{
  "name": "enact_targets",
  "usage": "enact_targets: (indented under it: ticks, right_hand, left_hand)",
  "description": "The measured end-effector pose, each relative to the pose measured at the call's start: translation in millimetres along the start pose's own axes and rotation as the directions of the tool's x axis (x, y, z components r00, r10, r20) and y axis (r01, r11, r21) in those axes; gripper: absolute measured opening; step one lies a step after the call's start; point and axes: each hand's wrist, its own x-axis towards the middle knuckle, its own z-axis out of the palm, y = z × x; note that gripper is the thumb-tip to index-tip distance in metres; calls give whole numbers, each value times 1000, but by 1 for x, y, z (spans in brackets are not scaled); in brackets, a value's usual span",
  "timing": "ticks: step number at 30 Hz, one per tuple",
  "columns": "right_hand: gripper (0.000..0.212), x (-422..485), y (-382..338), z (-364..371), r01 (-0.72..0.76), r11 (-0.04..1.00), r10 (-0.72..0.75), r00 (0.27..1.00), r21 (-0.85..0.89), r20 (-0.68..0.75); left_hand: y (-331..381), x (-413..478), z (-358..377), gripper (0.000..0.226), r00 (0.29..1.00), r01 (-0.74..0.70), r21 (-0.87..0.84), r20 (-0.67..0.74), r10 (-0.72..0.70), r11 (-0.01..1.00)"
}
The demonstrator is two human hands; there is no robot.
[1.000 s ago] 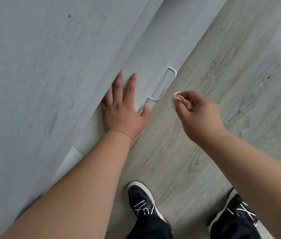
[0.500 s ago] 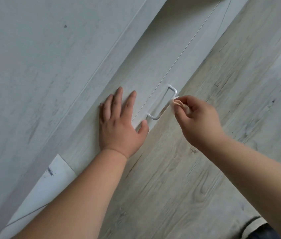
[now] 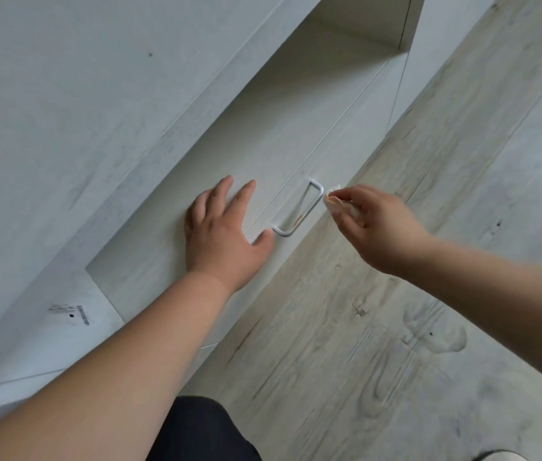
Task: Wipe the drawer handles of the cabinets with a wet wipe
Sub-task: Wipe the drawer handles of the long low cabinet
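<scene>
While the left hand (image 3: 226, 234) lies flat and open against the pale wood-grain drawer front (image 3: 170, 261), fingers spread and holding nothing, its thumb tip rests just beside the lower end of the white drawer handle (image 3: 309, 207). That handle is a slim U-shaped bar fixed to the lower drawer, just past the thin seam that parts it from the drawer above, and it runs diagonally across the view. The right hand (image 3: 376, 224) comes in from the floor side with its fingers pinched tightly around a small crumpled wet wipe (image 3: 332, 202), of which only a white tuft shows past the fingertips. The wipe sits right at the upper corner of the handle; it looks to be touching the bar there, though the contact itself is too fine to confirm. Above the drawers an open recess (image 3: 356, 44) in the cabinet is visible. A barcode sticker (image 3: 77, 312) marks the panel to the left of the drawer front. The light wood-look floor (image 3: 396, 327) fills the right side, and dark trousers (image 3: 203, 430) show at the bottom edge, between the two forearms.
</scene>
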Motion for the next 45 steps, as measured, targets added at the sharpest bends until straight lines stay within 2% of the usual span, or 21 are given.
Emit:
enact_targets:
  ticks: [6,9,13,17,23,28,33,41,45]
  right_hand:
    - [28,-3,-26,13,-105,990,108,994,90,-27]
    - [23,-7,-24,21,-118,986,130,986,115,-103]
    - [30,-6,-21,23,-162,980,183,960,114,-212]
    - [29,-3,-18,34,-100,993,113,967,66,-228]
    - [27,5,-20,54,-97,992,119,944,86,-309]
    - [31,20,-13,49,-23,1000,25,956,9,-291]
    - [31,3,-17,48,40,995,-70,938,-93,-341]
    - [32,15,-18,45,23,989,-71,941,-147,-330]
    - [32,12,-19,45,17,993,-57,941,-121,-333]
  left_hand:
    - [1,2,-5,74,998,-58,-22,-14,58,998]
    - [-1,3,-2,73,998,-65,-38,-8,65,997]
    - [-1,4,-1,74,997,-76,-52,-19,75,996]
    - [-4,5,1,77,996,-87,-48,-8,87,995]
    - [-1,7,1,80,995,-97,-7,15,97,995]
    - [-1,7,1,82,994,-107,-12,18,108,994]
    - [-2,7,1,81,994,-106,2,19,106,994]
    - [-1,7,1,82,994,-106,-7,23,107,994]
    - [0,8,0,83,994,-105,-2,23,105,994]
